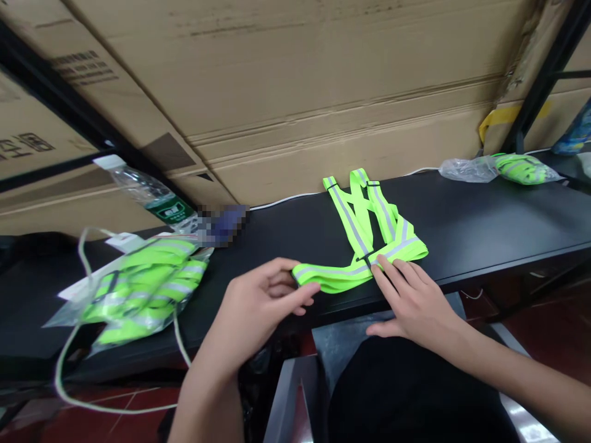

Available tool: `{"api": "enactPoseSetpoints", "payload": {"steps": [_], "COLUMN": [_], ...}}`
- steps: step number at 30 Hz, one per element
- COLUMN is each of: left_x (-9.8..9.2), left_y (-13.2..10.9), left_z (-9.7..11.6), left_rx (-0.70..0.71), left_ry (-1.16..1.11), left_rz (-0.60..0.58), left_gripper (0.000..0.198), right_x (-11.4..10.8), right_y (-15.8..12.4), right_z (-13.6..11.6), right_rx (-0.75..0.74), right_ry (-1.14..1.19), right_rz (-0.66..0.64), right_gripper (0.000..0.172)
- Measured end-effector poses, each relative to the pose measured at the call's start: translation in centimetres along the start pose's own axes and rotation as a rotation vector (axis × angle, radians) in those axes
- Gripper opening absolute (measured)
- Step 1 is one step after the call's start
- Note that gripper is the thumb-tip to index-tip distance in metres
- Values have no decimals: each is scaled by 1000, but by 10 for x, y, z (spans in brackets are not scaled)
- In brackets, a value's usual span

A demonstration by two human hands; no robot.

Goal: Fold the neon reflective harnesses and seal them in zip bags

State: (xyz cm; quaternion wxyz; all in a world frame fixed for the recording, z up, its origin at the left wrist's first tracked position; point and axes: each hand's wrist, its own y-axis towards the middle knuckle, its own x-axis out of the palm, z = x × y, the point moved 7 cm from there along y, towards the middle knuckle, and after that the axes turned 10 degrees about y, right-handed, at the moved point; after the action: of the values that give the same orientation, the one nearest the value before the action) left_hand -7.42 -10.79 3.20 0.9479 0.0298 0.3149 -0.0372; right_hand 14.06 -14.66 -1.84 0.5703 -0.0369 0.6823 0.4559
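Observation:
A neon-green reflective strap vest (pixel 364 237) with grey stripes lies on the black table (pixel 484 215), its shoulder straps pointing away from me. My left hand (pixel 258 307) pinches the left end of the vest's waist band between thumb and fingers. My right hand (pixel 413 298) lies flat with its fingers stretched out, pressing the band near the middle buckle.
A pile of bagged green vests (pixel 143 286) sits at the left with a white cord (pixel 92 394) looping off the edge. A plastic water bottle (pixel 148 194) lies behind it. Another bagged vest (pixel 517 167) lies far right. Cardboard boxes (pixel 300 80) wall the back.

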Motion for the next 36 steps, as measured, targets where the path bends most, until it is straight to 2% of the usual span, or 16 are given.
{"api": "enactPoseSetpoints", "payload": {"steps": [3,5,8,11,15,18,23,27,30,32,34,36], "left_x": [7,21,55,98,145,163,174,167,159,157,156,154], "left_y": [27,47,76,97,104,100,99,89,88,92,96,100], "left_z": [27,51,86,112,126,125,112,109,100,92,88,87], "left_rx": [66,156,275,368,487,548,545,679,634,547,495,485], "left_ry": [-143,-137,-53,167,351,330,365,385,326,232,154,135], "left_rz": [72,73,12,-76,-241,-359,-429,-363,-333,-369,-387,-374], "left_gripper": [37,35,34,28,24,29,27,34,18,11,11,11], "right_x": [2,3,5,7,7,4,0,-7,-21,-37,-49,-48], "right_y": [-1,-2,-4,-6,-6,-4,0,-1,-1,0,1,3], "right_z": [-1,-3,-5,-7,-2,2,7,12,24,38,56,71], "right_rx": [7,22,50,60,69,66,67,29,-59,-104,-62,39], "right_ry": [-3,-2,-10,-3,44,117,208,265,390,466,478,446], "right_rz": [10,22,34,53,72,49,-9,19,122,267,387,359], "right_gripper": [104,106,109,114,119,115,101,83,46,23,16,26]}}
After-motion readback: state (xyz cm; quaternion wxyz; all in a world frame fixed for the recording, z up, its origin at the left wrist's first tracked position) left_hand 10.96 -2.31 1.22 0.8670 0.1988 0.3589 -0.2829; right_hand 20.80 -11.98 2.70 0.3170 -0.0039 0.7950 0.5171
